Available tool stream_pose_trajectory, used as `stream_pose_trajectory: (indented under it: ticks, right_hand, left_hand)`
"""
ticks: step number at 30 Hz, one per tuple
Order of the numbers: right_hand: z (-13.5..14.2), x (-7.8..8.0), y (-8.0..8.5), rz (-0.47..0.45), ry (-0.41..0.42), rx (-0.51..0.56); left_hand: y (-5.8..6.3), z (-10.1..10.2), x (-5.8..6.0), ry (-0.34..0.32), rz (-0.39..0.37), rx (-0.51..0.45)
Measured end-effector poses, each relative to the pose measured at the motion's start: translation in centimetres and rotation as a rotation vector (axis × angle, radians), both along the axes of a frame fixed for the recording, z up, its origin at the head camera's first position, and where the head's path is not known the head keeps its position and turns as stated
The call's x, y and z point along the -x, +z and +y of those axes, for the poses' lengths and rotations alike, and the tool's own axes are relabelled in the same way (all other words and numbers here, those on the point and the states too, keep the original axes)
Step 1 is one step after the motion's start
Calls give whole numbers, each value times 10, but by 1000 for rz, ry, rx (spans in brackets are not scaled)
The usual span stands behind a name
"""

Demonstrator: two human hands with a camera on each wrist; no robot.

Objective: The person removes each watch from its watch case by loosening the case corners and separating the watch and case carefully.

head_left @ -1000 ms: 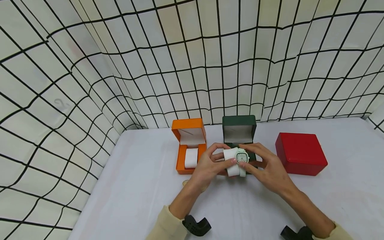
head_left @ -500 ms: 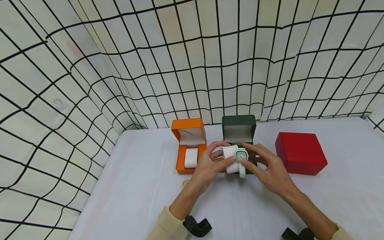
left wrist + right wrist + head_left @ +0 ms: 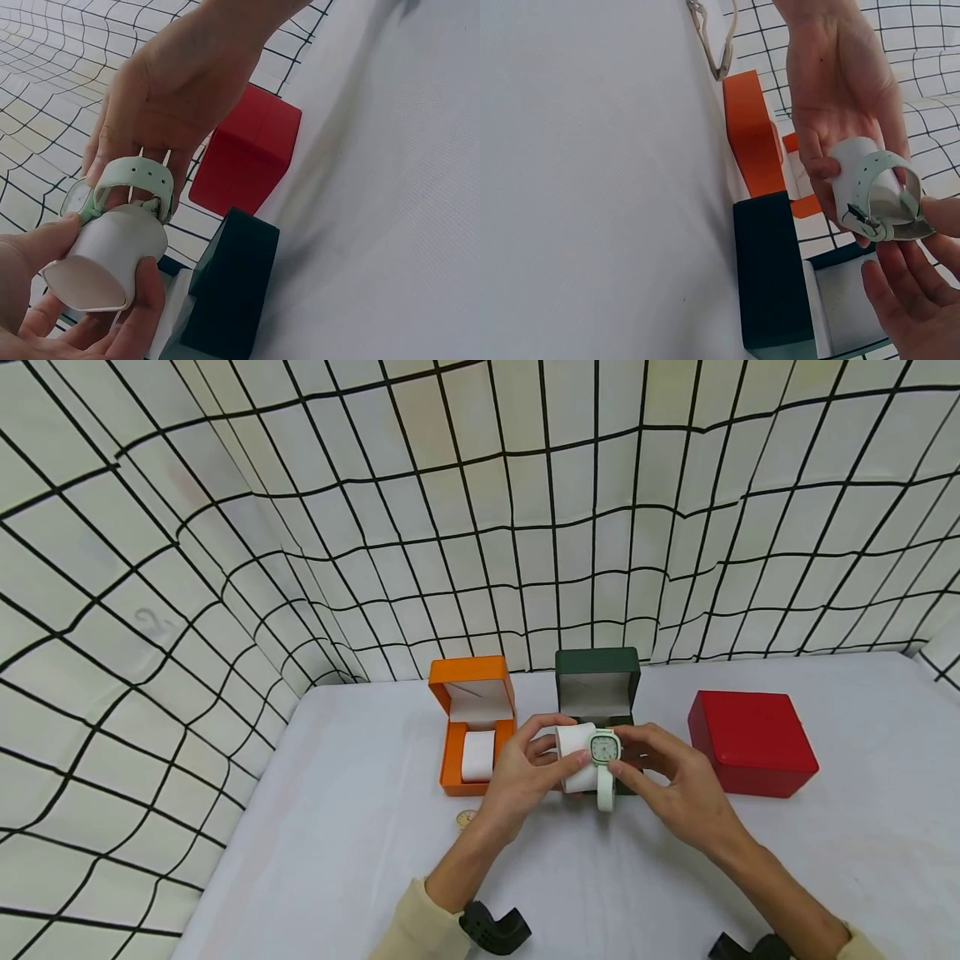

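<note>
My left hand [image 3: 528, 768] grips a white watch cushion [image 3: 576, 737] between thumb and fingers. At the cushion's right end, my right hand [image 3: 678, 785] pinches a pale green watch [image 3: 604, 747] by its case. The strap [image 3: 135, 171] forms a loose loop around the cushion's end, with a gap above the cushion. Its buckle [image 3: 864, 219] shows in the right wrist view. Both hands are over the front of an open green watch box [image 3: 597, 681], whose base they largely hide.
An open orange watch box [image 3: 472, 689] with a white cushion [image 3: 477, 756] stands left. A closed red box [image 3: 752, 743] sits right. Near my left forearm lies a gold-faced watch [image 3: 465, 818]. Black wire mesh [image 3: 517, 527] rises behind the white table [image 3: 337, 827].
The watch has shifted slightly toward the right end of the cushion, and its strap hangs lower. My right hand has moved slightly right with it; my left hand is almost still.
</note>
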State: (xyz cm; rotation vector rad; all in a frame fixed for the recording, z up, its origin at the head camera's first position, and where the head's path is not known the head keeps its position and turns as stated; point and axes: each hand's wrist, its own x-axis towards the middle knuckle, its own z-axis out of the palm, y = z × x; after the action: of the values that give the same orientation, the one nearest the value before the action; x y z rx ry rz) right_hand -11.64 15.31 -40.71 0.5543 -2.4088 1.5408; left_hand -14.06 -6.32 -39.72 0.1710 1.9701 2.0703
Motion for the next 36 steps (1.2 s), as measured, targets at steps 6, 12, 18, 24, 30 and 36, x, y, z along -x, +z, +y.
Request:
stream_pose_trajectory:
  ticks: [6, 12, 18, 24, 30, 36]
  right_hand:
    - [0, -2, 2, -26, -8, 6]
    - [1, -3, 3, -52, 13, 49]
    - [2, -6, 1, -100, 31, 71]
    - [1, -10, -2, -147, 61, 80]
    - [-1, -15, -5, -212, 58, 51]
    - [-2, -20, -8, -265, 60, 29]
  left_hand:
    - [-1, 1, 0, 3, 9, 24]
    - [0, 2, 1, 18, 14, 35]
    - [2, 3, 2, 51, 3, 29]
    - [3, 4, 3, 92, -5, 36]
    - [0, 2, 3, 113, -3, 68]
    - [-2, 1, 4, 114, 1, 81]
